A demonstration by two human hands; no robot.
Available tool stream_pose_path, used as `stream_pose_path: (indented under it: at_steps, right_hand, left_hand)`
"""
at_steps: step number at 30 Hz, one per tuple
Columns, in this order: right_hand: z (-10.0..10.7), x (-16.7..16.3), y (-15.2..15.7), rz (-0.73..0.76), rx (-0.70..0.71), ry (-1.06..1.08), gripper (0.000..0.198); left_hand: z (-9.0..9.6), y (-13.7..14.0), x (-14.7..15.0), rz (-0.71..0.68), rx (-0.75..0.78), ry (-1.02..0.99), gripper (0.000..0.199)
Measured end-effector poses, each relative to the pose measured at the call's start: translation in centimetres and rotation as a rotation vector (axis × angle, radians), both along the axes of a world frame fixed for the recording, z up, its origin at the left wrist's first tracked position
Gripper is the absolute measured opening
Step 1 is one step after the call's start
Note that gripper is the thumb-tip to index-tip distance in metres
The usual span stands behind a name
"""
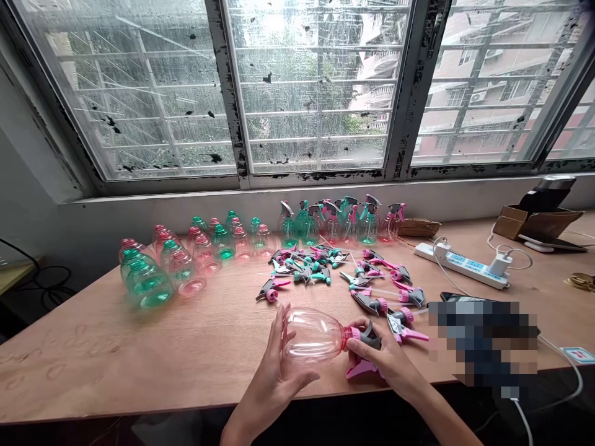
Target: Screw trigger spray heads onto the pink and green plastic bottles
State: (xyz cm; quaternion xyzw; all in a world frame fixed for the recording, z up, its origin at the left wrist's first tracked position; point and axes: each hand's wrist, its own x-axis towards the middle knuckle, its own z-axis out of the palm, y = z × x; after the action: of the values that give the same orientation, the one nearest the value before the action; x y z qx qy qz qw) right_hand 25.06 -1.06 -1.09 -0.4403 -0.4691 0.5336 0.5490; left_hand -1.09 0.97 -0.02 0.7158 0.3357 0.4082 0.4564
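A clear pink spray bottle [312, 334] lies sideways in the air above the table's front edge, its neck to the right. My left hand [274, 365] cups its base, fingers behind it and thumb underneath. At the neck, my right hand [383, 356] is closed around the grey-and-pink trigger spray head [369, 336], whose collar meets the bottle's mouth. Whether the thread is fully tight cannot be seen. Beyond the hands lies a pile of loose spray heads [304, 267], with more pink-and-grey spray heads [372, 303] closer to my right hand.
Headless green and pink bottles [183, 266] stand in a group at the left. Several bottles with spray heads [341, 223] line the wall. A power strip [462, 265], a brown holder [530, 223], a woven tray [419, 227] and a blurred-out device with cables [486, 337] occupy the right.
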Motion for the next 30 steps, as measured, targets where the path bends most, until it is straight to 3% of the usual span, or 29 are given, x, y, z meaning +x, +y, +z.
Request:
stream_pose_path:
  at_steps: [3,9,15,24,30]
  right_hand:
    - [0.0,0.0,0.0,0.004,0.007,-0.022,0.05]
    - [-0.5,0.1,0.1,0.0,0.01,-0.04,0.05]
    - [-0.4,0.1,0.1,0.007,0.013,-0.03,0.051]
    - [-0.9,0.2,0.2,-0.03,-0.004,-0.047,0.052]
    - [-0.7,0.3,0.1,-0.015,0.012,-0.067,0.051]
  left_hand:
    - [-0.2,0.2,0.0,0.001,-0.065,-0.019,0.096]
    - [-0.7,0.3,-0.3,0.018,0.041,0.028,0.075]
    - [0.0,-0.1,-0.2,0.019,-0.055,0.043,0.104]
    - [-0.2,0.0,-0.3,0.022,-0.002,0.082,0.087]
    - [0.4,-0.1,-0.2,0.003,-0.064,0.054,0.107]
